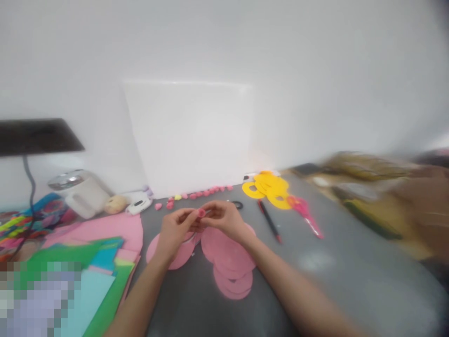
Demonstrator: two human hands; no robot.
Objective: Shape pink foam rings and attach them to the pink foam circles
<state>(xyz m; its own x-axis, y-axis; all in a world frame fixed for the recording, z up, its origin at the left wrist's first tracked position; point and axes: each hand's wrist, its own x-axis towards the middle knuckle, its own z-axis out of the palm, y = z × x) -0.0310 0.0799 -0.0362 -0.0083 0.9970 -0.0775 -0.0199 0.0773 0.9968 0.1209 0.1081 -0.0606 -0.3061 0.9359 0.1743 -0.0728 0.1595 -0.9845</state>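
Over the grey table (182, 304), my left hand (175, 228) and my right hand (226, 219) meet with bent, closed fingers. Between their fingertips is a small pink rolled paper flower (201, 213), partly hidden by the fingers. Beneath my right hand lies a stack of overlapping pink paper circles (229, 262). Another pink paper circle (182, 255) lies under my left hand, partly covered by it. Beyond both hands, a row of small pink rolled pieces (205, 192) runs along the foot of a white board (192, 135), with a yellow one (178, 197) among them.
To the right are yellow paper rings (270, 185), a black and red pen (270, 222) and pink scissors (304, 215). Coloured paper sheets (70, 252) pile up at left, near a white glue gun (139, 204) and a white appliance (84, 196). A dark ring (237, 205) lies behind my right hand.
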